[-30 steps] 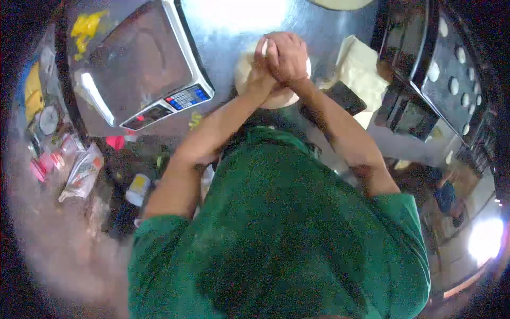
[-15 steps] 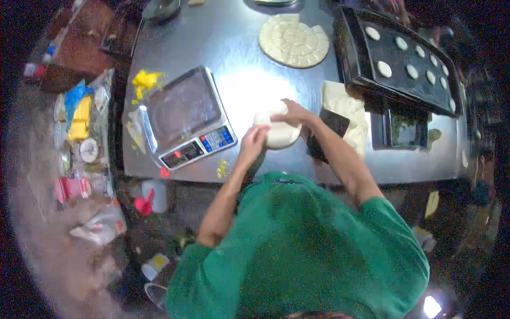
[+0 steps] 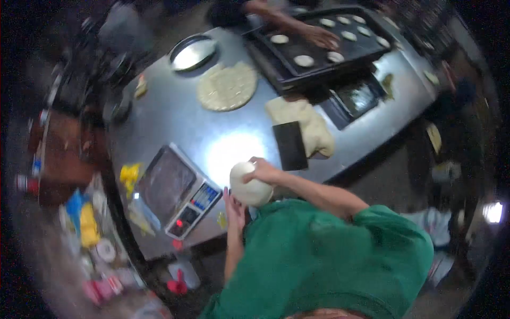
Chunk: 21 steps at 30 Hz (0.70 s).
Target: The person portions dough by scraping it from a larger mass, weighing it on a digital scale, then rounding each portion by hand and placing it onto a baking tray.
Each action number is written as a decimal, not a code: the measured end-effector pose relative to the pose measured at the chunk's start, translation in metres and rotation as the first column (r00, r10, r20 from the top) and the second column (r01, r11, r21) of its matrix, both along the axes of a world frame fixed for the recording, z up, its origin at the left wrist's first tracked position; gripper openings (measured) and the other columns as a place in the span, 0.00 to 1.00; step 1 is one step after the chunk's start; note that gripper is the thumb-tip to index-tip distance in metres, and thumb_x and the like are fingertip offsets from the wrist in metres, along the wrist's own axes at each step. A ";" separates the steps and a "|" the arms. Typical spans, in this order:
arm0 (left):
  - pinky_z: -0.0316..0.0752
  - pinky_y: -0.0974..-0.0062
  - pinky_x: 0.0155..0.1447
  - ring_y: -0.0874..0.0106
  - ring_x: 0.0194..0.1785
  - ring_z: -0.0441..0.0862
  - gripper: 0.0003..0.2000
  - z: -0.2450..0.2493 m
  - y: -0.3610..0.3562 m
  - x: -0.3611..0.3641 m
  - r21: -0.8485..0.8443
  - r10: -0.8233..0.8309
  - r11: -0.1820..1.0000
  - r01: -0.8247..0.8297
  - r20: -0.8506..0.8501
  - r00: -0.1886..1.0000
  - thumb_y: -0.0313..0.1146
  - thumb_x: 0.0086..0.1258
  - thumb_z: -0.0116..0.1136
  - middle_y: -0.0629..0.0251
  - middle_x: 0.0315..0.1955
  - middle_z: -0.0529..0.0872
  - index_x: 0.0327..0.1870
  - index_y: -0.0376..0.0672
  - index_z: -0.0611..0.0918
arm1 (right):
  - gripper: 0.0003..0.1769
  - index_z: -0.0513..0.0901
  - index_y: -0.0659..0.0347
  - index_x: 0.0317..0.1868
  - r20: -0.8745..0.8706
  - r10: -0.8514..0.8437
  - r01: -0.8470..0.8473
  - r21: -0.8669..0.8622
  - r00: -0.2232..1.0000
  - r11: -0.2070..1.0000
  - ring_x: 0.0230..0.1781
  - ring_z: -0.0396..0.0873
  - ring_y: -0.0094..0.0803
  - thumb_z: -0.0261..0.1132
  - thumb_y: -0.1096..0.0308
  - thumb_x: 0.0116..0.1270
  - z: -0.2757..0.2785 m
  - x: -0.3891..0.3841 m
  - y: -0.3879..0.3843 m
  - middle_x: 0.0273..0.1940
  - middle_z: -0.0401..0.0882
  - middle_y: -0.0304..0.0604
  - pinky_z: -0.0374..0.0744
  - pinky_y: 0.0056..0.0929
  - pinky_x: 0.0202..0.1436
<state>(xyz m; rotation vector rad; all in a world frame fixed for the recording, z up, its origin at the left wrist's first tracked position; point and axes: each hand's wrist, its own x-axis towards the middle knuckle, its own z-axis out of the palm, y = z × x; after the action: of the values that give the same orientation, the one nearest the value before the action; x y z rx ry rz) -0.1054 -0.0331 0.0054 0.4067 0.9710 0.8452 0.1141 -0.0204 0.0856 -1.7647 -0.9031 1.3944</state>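
Observation:
A smooth, pale ball of dough point(image 3: 248, 192) is between my two hands, close to my body at the table's front edge. My right hand point(image 3: 263, 171) curls over its upper right side. Against its lower left side rests my left hand point(image 3: 235, 210), partly hidden and blurred. A digital scale point(image 3: 204, 195) stands just left of the dough. Right of my right hand lies a dark flat rectangular plate point(image 3: 290, 146), partly over a folded slab of dough point(image 3: 305, 123).
Farther back sit a flat dough round point(image 3: 227, 87) marked into pieces and a round metal pan point(image 3: 194, 54). Another person's hand point(image 3: 321, 38) reaches over a black tray point(image 3: 281, 77) of small dough pieces. Yellow scraps point(image 3: 129, 174) lie left of the scale.
The view has turned, so the table appears slanted. The dough has come nearer my body, and my left hand has shifted to its lower side. Another person's hand now shows over the tray.

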 end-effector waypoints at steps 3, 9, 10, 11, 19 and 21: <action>0.67 0.52 0.75 0.56 0.72 0.70 0.36 -0.002 0.000 0.003 0.306 -0.268 0.899 0.314 -0.184 0.946 0.63 0.78 0.45 0.58 0.72 0.71 0.77 0.46 0.64 | 0.45 0.72 0.73 0.64 -0.160 -0.019 0.027 0.048 0.987 0.998 0.52 0.82 0.44 0.81 0.61 0.49 0.018 0.006 -0.027 0.52 0.82 0.59 0.81 0.38 0.55; 0.72 0.48 0.70 0.52 0.71 0.71 0.39 0.045 0.015 0.038 0.147 -0.343 0.926 0.347 -0.049 0.938 0.68 0.76 0.36 0.55 0.73 0.68 0.77 0.46 0.65 | 0.48 0.68 0.66 0.66 0.094 -0.111 0.082 0.274 0.989 0.958 0.62 0.74 0.47 0.78 0.42 0.57 0.039 0.026 -0.079 0.60 0.73 0.59 0.76 0.42 0.63; 0.72 0.48 0.70 0.52 0.71 0.71 0.39 0.045 0.018 0.042 0.177 -0.357 0.910 0.375 -0.125 0.926 0.69 0.76 0.34 0.55 0.73 0.68 0.77 0.46 0.65 | 0.48 0.67 0.65 0.66 -0.092 -0.151 0.172 0.306 0.984 0.936 0.62 0.73 0.47 0.77 0.41 0.57 0.037 0.032 -0.088 0.61 0.72 0.59 0.76 0.42 0.63; 0.72 0.48 0.71 0.52 0.71 0.71 0.41 0.052 0.022 0.054 0.130 -0.420 0.898 0.420 -0.027 0.907 0.70 0.75 0.33 0.54 0.73 0.67 0.77 0.46 0.64 | 0.48 0.67 0.64 0.65 -0.199 -0.231 0.280 0.269 0.952 0.922 0.61 0.74 0.47 0.77 0.40 0.57 0.054 0.035 -0.101 0.60 0.72 0.59 0.76 0.42 0.62; 0.55 0.49 0.80 0.50 0.76 0.63 0.43 0.103 -0.010 0.148 0.157 -0.791 0.569 0.807 -0.164 0.589 0.73 0.74 0.30 0.52 0.77 0.61 0.82 0.54 0.52 | 0.37 0.72 0.61 0.57 -0.397 -0.712 0.802 0.125 0.580 0.584 0.52 0.79 0.40 0.80 0.52 0.56 0.087 0.089 -0.210 0.52 0.79 0.51 0.82 0.42 0.56; 0.57 0.47 0.77 0.50 0.75 0.64 0.35 0.088 -0.004 0.169 0.264 -0.764 0.431 0.863 -0.402 0.505 0.61 0.80 0.41 0.51 0.75 0.65 0.82 0.62 0.49 | 0.34 0.72 0.61 0.57 -0.362 -0.832 0.907 0.170 0.420 0.384 0.51 0.81 0.39 0.80 0.58 0.57 0.096 0.128 -0.264 0.52 0.79 0.50 0.84 0.42 0.53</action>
<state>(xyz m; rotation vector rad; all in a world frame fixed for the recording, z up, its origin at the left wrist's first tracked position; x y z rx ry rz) 0.0633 -0.0375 0.0933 1.2938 0.6238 0.0615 0.2417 -0.2843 0.1816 -1.3806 0.0371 0.6012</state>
